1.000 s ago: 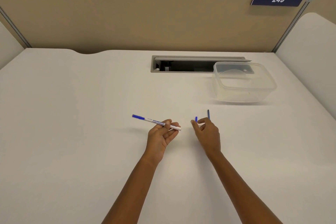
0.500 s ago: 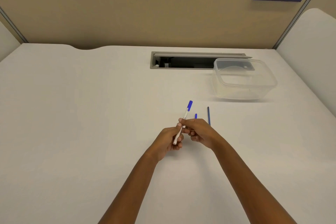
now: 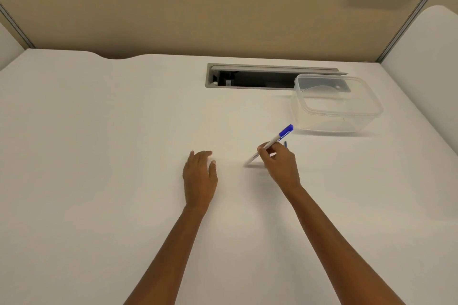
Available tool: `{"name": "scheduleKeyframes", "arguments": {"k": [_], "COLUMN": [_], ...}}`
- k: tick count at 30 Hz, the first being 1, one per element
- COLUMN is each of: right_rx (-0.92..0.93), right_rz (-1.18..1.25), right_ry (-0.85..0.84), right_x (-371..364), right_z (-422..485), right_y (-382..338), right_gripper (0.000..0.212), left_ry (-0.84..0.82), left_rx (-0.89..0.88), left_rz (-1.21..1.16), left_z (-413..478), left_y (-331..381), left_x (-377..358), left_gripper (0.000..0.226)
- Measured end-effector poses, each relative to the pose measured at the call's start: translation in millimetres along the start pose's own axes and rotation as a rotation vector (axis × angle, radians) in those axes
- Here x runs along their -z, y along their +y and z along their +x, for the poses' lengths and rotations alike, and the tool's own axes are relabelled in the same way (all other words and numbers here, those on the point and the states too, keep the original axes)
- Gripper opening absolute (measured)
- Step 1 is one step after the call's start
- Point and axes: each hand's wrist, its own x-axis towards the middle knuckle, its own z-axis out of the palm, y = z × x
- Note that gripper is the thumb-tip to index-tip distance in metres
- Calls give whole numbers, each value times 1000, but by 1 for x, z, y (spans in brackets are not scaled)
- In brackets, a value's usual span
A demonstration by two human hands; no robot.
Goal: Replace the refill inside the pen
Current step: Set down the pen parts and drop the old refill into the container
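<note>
Fingers of the left hand lie spread and relaxed, palm down on the wide white desk, grasping nothing; the hand looks parked there, probably to stay clear while the other hand works alone.

To its right, the right hand pinches the slim white plastic pen with a blue cap near the middle of its barrel. The pen is tilted, its lower white end touching or nearly touching the desk and its blue cap raised toward the far right. That slant suggests it is being set down or propped, though which cannot be told.

Just beyond the right hand's knuckles a short dark blue sliver peeks out on the desk, possibly a loose refill; most of it is hidden by the hand. Keeping it beside the pen would leave the swap within easy reach.

Farther right and toward the back stands a clear, lidless rectangular plastic container, apparently empty, partly overlapping the grey recessed cable slot. It may serve to collect parts.
</note>
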Motion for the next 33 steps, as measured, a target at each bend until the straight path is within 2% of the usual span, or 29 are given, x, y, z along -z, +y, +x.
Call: {"name": "scheduleKeyframes", "arguments": {"k": [4, 9, 16, 21, 26, 30, 33], "right_rx": [124, 187, 384, 306, 453, 455, 466], "right_rz": [-159, -236, -239, -335, -252, -299, -249], "right_ry": [13, 21, 75, 0, 179, 148, 156], "right_x": [-4, -8, -11, -16, -17, -21, -18], "right_z": [3, 1, -4, -1, -11, -12, -11], "right_y": [-5, -16, -23, -10, -13, -12, -16], "right_gripper": [16, 25, 23, 26, 21, 23, 22], "left_ry": [-110, -215, -221, -198, -166, -154, -153], "left_rx": [-135, -160, -208, -204, -183, -184, -183], "left_rz": [438, 556, 541, 501, 449, 444, 421], "left_z": [2, 10, 18, 18, 17, 18, 17], "left_y": [-18, -18, -23, -24, -25, -27, -28], "left_x": [-10, -8, -9, -10, -13, -14, -14], "left_gripper": [45, 52, 54, 55, 58, 60, 68]}}
